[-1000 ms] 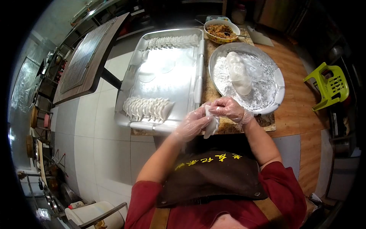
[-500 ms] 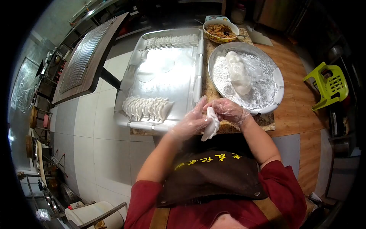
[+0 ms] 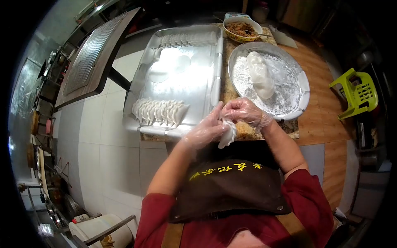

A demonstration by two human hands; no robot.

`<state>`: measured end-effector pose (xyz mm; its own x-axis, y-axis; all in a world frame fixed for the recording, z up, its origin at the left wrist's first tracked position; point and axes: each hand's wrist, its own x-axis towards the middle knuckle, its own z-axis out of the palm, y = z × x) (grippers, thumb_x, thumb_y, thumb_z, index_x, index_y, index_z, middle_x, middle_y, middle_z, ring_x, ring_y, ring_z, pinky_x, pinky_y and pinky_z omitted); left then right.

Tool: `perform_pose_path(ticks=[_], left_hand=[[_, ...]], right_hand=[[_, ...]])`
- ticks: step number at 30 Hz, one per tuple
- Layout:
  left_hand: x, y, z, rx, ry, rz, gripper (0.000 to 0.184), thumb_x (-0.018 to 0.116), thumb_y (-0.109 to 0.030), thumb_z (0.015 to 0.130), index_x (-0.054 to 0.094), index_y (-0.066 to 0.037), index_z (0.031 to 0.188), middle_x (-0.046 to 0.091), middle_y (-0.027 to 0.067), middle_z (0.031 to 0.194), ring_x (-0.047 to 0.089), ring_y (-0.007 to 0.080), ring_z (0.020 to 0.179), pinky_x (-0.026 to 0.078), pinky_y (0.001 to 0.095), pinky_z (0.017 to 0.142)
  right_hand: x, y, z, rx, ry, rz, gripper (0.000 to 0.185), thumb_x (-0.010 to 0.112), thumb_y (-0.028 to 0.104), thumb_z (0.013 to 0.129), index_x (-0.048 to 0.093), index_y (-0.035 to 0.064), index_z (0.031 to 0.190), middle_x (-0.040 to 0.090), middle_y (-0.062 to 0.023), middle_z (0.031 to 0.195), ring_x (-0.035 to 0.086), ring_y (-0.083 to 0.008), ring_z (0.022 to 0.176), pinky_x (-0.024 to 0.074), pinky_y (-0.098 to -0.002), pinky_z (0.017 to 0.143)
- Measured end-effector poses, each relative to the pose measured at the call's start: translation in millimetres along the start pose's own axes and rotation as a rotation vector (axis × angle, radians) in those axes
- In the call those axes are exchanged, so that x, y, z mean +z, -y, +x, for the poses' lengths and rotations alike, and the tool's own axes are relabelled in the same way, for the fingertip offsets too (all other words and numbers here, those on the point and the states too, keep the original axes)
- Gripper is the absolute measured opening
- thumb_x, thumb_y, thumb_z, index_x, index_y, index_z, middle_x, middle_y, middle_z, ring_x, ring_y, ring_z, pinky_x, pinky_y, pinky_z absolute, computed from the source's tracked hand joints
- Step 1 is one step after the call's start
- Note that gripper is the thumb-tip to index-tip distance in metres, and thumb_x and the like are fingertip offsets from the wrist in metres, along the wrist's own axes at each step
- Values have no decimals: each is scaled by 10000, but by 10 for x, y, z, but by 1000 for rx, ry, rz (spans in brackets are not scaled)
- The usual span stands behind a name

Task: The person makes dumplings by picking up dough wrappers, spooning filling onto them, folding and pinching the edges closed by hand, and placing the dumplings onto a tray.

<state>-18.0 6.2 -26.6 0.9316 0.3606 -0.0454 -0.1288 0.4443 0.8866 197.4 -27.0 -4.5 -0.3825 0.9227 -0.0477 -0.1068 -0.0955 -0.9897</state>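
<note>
Between my gloved hands, in front of the apron, is a white dumpling [image 3: 227, 136] with a pleated edge. My left hand [image 3: 209, 129] closes round its left side. The fingers of my right hand [image 3: 243, 111] pinch its upper end, close against the left fingertips. To the left, a metal tray [image 3: 194, 95] bears a row of pleated dumplings [image 3: 159, 113] near me, another row [image 3: 186, 39] at the far end, and two flat round wrappers [image 3: 181, 64]. On the right, a large basin [image 3: 304, 84] of white flour holds a lump of dough [image 3: 261, 76].
A bowl of filling [image 3: 243, 29] with a utensil stands beyond the basin. A dark table with a ribbed top [image 3: 93, 56] is left of the tray. On the floor are a lime-green stool [image 3: 356, 93] at right and a white bucket [image 3: 101, 231] at lower left.
My right fingers have shifted along the dumpling's upper edge and now cover more of its top. The tray and basin appear slightly higher in view, as the camera has tilted a little.
</note>
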Motion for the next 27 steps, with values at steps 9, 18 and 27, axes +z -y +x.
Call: perform_pose_path(ticks=[9, 18, 27], left_hand=[[-142, 148, -101, 340, -612, 141, 268, 454, -168, 1004, 448, -62, 1249, 568, 115, 1141, 603, 213, 997, 549, 359, 836], [-299, 33, -757, 377, -795, -92, 521, 554, -146, 958, 279, -22, 1384, 508, 183, 1285, 585, 259, 1078, 533, 395, 888], [-225, -252, -1796, 389, -1226, 3, 359, 569, -164, 959, 490, -11, 1274, 635, 154, 1100, 651, 216, 936, 542, 313, 770]], right_hand=[[290, -288, 226, -377, -304, -947, 802, 770, 351, 790, 378, 23, 1407, 564, -195, 1241, 584, -247, 1102, 493, -363, 931], [529, -256, 845, -318, -83, -831, 524, 722, 119, 817, 515, 38, 1292, 586, -122, 1178, 581, -212, 1080, 508, -323, 889], [735, -114, 1324, -111, 470, -1240, 519, 729, 60, 729, 562, 128, 1215, 537, -147, 1199, 571, -307, 1053, 483, -372, 889]])
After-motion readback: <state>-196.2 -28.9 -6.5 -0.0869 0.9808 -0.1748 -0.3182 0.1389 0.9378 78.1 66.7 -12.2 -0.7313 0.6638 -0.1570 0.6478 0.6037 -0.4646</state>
